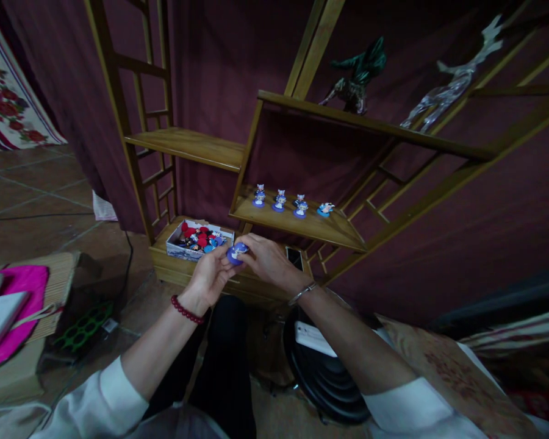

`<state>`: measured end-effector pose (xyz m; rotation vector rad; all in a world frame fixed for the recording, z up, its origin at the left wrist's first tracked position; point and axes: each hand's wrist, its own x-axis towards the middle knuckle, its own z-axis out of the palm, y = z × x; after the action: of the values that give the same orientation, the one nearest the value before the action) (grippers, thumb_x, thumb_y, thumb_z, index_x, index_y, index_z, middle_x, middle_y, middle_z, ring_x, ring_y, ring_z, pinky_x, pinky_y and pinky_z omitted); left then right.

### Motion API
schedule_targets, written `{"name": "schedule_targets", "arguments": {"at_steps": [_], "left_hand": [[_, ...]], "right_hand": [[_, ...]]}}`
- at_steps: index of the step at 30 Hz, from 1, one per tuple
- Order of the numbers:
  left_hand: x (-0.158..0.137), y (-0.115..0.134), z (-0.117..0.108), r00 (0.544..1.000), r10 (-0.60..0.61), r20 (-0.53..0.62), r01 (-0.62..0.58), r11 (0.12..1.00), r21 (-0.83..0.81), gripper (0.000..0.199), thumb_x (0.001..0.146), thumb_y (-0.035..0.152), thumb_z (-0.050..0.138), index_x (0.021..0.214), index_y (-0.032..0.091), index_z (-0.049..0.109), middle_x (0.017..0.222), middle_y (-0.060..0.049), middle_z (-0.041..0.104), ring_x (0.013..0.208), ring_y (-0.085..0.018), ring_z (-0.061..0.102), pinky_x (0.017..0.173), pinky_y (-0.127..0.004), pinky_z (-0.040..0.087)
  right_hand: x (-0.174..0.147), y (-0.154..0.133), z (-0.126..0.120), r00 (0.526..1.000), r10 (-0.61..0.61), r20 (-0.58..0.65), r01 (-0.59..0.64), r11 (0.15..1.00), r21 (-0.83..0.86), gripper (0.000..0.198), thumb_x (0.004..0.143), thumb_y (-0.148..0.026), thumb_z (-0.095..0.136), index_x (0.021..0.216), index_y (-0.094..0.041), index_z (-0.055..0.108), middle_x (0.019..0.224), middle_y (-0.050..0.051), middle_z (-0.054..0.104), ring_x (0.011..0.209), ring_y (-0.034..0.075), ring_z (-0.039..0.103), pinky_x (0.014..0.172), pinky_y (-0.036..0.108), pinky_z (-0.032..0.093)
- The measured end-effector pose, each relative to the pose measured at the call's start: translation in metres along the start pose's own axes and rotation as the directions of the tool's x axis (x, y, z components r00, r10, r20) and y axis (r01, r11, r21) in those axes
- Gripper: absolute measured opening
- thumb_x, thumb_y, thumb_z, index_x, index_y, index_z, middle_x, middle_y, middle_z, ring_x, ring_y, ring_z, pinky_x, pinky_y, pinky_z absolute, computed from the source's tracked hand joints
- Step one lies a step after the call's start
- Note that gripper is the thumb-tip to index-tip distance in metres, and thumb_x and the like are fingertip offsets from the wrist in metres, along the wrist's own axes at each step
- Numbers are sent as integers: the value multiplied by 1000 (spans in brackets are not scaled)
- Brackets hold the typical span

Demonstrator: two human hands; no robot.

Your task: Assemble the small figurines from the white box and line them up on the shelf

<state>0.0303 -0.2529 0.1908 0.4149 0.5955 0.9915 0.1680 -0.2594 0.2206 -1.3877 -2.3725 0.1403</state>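
Note:
Both hands meet in front of the shelf around a small figurine point(236, 252) with a purple base and a white-and-purple body. My left hand point(210, 272), wearing a red bead bracelet, grips it from below and the left. From the right, my right hand point(266, 259), with a silver bangle at the wrist, has its thumb and fingers closed on the same figurine. Just left of the hands lies an open white box point(176, 251) full of red, blue and black figurines. Several similar figurines point(279, 201) stand upright in rows on the wooden shelf point(297, 225) above.
Higher up stand a dark green statue point(359, 70) and a clear glass-like statue point(460, 91). A black round stool point(324, 378) bearing a white object point(313, 338) is below my right forearm. At left, a low table point(57, 286) holds a pink cloth point(32, 286).

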Motion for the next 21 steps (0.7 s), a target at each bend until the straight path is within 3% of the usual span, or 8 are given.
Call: {"name": "schedule_targets", "arguments": {"at_steps": [5, 13, 21], "left_hand": [[-1, -3, 3, 999, -4, -39, 4, 1000, 13, 16, 79, 12, 43, 80, 9, 58, 78, -11, 66, 70, -17, 62, 75, -37, 50], [8, -5, 6, 999, -7, -45, 8, 1000, 18, 18, 80, 8, 39, 77, 9, 57, 76, -11, 65, 68, -15, 62, 72, -32, 51], [15, -11, 14, 997, -32, -64, 32, 999, 11, 19, 79, 6, 39, 74, 9, 57, 72, -11, 64, 64, -14, 61, 66, -28, 51]], "right_hand": [[-2, 2, -1, 998, 59, 22, -60, 998, 27, 18, 79, -19, 52, 96, -15, 53, 92, 5, 56, 83, 13, 51, 74, 25, 37], [-8, 9, 9, 980, 169, -102, -146, 968, 203, 26, 74, -20, 57, 99, -19, 51, 93, 2, 57, 83, 13, 53, 73, 25, 39], [-16, 18, 17, 944, 281, -174, -232, 938, 257, 24, 74, -25, 58, 97, -19, 53, 90, 2, 58, 81, 13, 54, 72, 27, 41]]}}
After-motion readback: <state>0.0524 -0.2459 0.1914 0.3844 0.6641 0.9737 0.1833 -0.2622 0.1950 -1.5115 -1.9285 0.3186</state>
